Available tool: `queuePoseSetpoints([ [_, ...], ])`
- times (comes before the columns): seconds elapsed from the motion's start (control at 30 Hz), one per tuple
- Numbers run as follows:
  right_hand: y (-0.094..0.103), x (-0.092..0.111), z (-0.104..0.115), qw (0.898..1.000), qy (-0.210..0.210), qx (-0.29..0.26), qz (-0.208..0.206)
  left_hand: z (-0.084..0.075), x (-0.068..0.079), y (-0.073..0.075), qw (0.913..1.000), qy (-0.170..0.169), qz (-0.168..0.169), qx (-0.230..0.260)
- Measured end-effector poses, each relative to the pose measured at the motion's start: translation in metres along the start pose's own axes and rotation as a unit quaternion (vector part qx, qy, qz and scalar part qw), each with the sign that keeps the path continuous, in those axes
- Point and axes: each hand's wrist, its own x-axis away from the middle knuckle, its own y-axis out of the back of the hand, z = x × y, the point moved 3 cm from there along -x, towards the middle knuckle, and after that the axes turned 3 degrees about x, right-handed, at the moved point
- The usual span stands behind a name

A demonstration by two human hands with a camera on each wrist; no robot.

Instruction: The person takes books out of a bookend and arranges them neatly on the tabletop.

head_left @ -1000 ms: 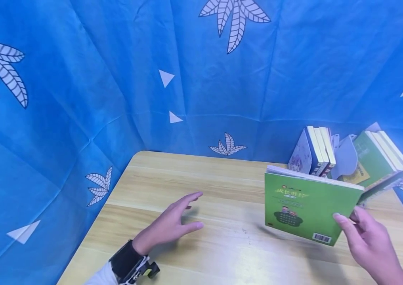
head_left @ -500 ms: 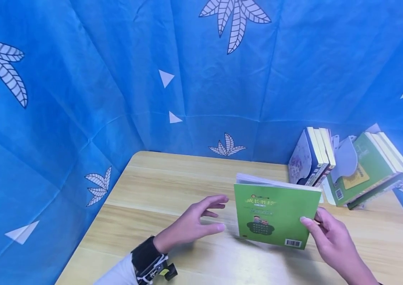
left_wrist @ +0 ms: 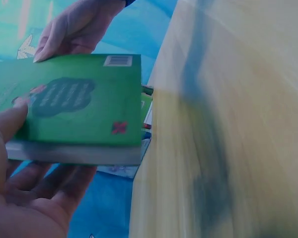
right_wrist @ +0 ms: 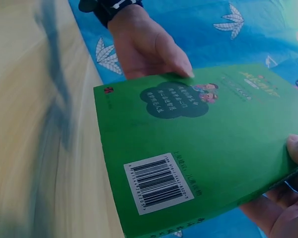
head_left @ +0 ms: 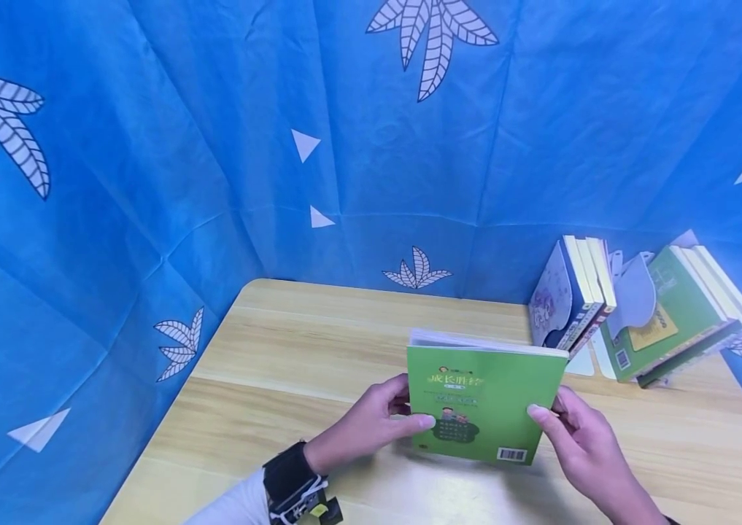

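Observation:
A green paperback book [head_left: 482,394] is held upright between both hands over the table, its back cover with a barcode facing me. My left hand [head_left: 371,423] grips its left edge, thumb on the cover and fingers behind. On the other side my right hand [head_left: 581,445] pinches the spine edge, thumb on the cover. In the left wrist view the white page edges of the book [left_wrist: 69,104] lie between thumb and fingers. The right wrist view shows the barcode corner of the book [right_wrist: 188,144] close up, with the left hand [right_wrist: 149,49] across from it.
At the back right, a bookend rack [head_left: 633,292] stands with several thin books [head_left: 587,292] upright on its left. More green books [head_left: 679,306] lean to the right of it. A blue patterned cloth [head_left: 371,146] hangs behind and beside the wooden table [head_left: 292,350].
The book has moved left in the right hand, away from the leaning green books, to the middle. My left hand has moved right and now grips its left edge.

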Motion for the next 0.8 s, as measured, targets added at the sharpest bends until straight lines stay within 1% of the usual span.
queuePoseSetpoints([
  [0.1, 0.0, 0.0, 0.001, 1.0, -0.014, 0.004, -0.004, 0.002, 0.0, -0.001, 0.9998, -0.005, -0.018, 0.003],
  [0.2, -0.002, 0.0, 0.002, 1.0, -0.023, 0.001, -0.006, 0.003, 0.0, 0.0, 0.9994, -0.005, -0.033, -0.004],
  [0.27, -0.003, -0.001, 0.002, 1.0, -0.026, -0.006, -0.006, 0.004, 0.0, 0.002, 0.9992, -0.006, -0.038, -0.009],
  [0.43, -0.007, -0.002, 0.003, 0.999, -0.037, -0.017, 0.002, 0.0, 0.002, 0.01, 0.9982, -0.015, -0.044, -0.039],
  [0.53, -0.009, -0.005, 0.005, 0.999, -0.04, -0.019, 0.013, -0.005, 0.002, 0.016, 0.9965, -0.03, -0.054, -0.056],
  [0.67, -0.011, -0.009, 0.01, 0.999, -0.037, -0.026, 0.025, -0.01, 0.005, 0.022, 0.9942, -0.047, -0.066, -0.072],
  [0.73, -0.011, -0.01, 0.011, 0.998, -0.033, -0.04, 0.031, -0.012, 0.006, 0.025, 0.9936, -0.05, -0.07, -0.073],
  [0.8, -0.011, -0.011, 0.012, 0.997, -0.02, -0.06, 0.035, -0.013, 0.008, 0.027, 0.9929, -0.052, -0.075, -0.076],
])
